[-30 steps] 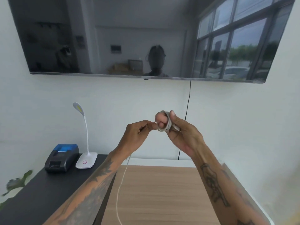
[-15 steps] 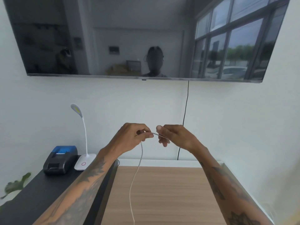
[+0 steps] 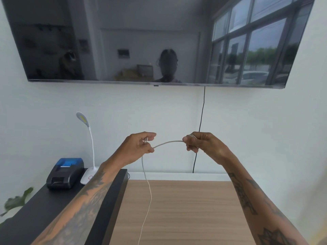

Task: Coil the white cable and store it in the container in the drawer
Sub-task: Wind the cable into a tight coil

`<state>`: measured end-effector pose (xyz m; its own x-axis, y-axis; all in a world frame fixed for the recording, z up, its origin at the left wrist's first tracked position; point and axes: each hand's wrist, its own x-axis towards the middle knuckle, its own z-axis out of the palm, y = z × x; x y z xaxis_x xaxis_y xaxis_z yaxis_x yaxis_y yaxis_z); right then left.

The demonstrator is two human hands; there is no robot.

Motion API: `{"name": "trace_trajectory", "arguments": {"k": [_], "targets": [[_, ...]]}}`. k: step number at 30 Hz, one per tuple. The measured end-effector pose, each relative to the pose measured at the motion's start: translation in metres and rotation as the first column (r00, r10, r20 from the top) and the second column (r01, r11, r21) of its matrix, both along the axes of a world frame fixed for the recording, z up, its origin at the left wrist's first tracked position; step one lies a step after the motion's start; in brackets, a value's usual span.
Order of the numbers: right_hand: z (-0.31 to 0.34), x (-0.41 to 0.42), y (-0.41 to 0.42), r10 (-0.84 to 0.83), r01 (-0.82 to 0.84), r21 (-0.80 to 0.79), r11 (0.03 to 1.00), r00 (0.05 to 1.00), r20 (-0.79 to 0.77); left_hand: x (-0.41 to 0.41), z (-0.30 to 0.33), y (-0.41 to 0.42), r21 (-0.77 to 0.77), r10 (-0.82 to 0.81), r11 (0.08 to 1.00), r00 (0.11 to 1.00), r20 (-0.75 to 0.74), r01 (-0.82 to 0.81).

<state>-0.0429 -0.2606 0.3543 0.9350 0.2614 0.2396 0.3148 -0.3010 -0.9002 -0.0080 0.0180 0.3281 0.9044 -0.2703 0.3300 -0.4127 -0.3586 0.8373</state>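
A thin white cable (image 3: 168,142) arches between my two hands, which are raised in front of the wall. My left hand (image 3: 137,147) pinches it, with a small loop showing at the fingers. From there the cable hangs straight down over the wooden tabletop (image 3: 185,209) and runs out of the bottom of the view. My right hand (image 3: 201,144) grips the other end, with a turn of cable over the fingers. The drawer and the container are not in view.
A black side surface (image 3: 39,214) on the left carries a small black and blue printer (image 3: 64,174) and a white desk lamp (image 3: 88,152). A dark screen (image 3: 150,41) hangs on the wall above. A black cord (image 3: 201,121) runs down the wall behind my right hand.
My hands have moved apart sideways, drawing a stretch of cable out between them. One second ago the cable sat as a small coil on my right hand's fingers.
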Motion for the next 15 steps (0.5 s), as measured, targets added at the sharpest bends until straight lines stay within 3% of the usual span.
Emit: {"name": "trace_trajectory", "arguments": {"k": [7, 11, 15], "targets": [[-0.008, 0.000, -0.002, -0.174, 0.216, -0.340, 0.915, 0.973, 0.152, -0.003, 0.011, -0.007, -0.131, 0.090, 0.987, 0.996, 0.005, -0.089], [-0.012, 0.003, -0.013, -0.272, 0.324, -0.305, 0.895, 0.941, 0.203, -0.008, 0.023, 0.002, -0.315, 0.031, 0.947, 0.995, -0.092, -0.058], [-0.010, 0.008, -0.025, -0.322, 0.473, -0.343, 0.812, 0.852, 0.413, -0.011, 0.019, 0.012, -0.194, -0.035, 0.981, 0.982, -0.188, -0.003]]}}
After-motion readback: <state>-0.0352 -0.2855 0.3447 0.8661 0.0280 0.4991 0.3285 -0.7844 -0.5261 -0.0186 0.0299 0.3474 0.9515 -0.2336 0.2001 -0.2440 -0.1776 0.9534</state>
